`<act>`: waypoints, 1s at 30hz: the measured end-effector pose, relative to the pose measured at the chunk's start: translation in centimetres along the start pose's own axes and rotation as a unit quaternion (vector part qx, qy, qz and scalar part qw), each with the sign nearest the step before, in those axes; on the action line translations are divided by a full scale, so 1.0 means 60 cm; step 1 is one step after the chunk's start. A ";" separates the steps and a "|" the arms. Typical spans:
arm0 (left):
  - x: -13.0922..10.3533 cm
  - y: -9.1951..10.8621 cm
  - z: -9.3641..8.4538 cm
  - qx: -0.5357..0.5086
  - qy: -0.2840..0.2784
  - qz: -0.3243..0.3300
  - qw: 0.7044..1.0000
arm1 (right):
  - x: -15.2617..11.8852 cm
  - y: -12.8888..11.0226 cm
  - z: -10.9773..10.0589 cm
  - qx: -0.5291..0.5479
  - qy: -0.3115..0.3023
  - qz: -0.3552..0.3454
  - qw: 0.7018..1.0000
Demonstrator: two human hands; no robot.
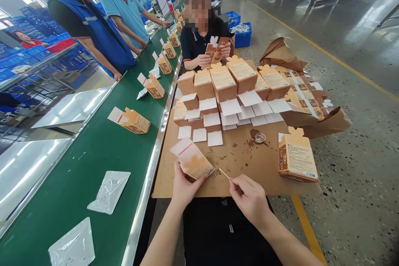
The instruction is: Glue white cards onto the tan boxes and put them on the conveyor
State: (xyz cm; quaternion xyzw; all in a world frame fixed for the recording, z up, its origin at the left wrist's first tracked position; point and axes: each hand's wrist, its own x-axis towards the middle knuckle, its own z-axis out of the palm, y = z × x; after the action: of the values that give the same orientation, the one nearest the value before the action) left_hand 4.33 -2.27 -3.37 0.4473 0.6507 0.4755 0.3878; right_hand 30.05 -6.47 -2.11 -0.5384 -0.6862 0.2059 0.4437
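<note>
My left hand (186, 189) is wrapped round a small brown-and-cream carton (195, 161), tilted, its white flap with a red strip pointing up and left. Pinched in my right hand (249, 197) is a thin stick that looks like a cotton swab (224, 173), its pale tip close to the carton's lower corner. Whether the tip touches the carton I cannot tell. Beyond them, a small clear dish (259, 137) sits on the stained cardboard tabletop (240, 162). One upright carton (298, 156) stands to the right of my right hand.
Stacked cartons (223, 85) with white flaps fill the table's far side. On the left runs a green conveyor (102, 149) with a metal rail, carrying silver pouches (109, 191) and a row of cartons (132, 121). A co-worker (202, 37) opposite handles a flat carton; two people stand across the conveyor.
</note>
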 end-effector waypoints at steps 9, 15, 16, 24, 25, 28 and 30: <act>0.017 -0.004 -0.045 0.151 0.081 0.022 0.985 | -0.042 -0.003 -0.039 0.114 0.091 0.014 0.989; 0.098 0.003 -0.213 0.192 0.259 -0.036 0.946 | -0.063 0.022 -0.037 0.112 0.085 0.037 0.989; 0.111 0.002 -0.231 0.192 0.275 -0.046 0.941 | -0.064 0.025 -0.037 0.111 0.079 0.037 0.990; 0.204 0.030 -0.259 0.268 0.318 -0.115 0.902 | -0.050 0.020 -0.030 0.125 0.069 0.039 0.989; 0.203 0.031 -0.259 0.269 0.317 -0.109 0.903 | -0.051 0.021 -0.034 0.122 0.071 0.038 0.989; 0.174 0.019 -0.255 0.265 0.350 -0.058 0.896 | -0.057 0.028 -0.056 0.107 0.087 0.048 0.989; 0.146 0.009 -0.237 0.228 0.387 0.003 0.893 | -0.063 0.033 -0.074 0.096 0.101 0.059 0.989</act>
State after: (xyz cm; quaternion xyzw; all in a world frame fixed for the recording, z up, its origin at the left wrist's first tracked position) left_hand -11.39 2.29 -0.05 0.3059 0.8387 0.4504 -0.0090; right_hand 34.96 -10.16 -2.78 -0.5508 -0.5823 0.2410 0.5472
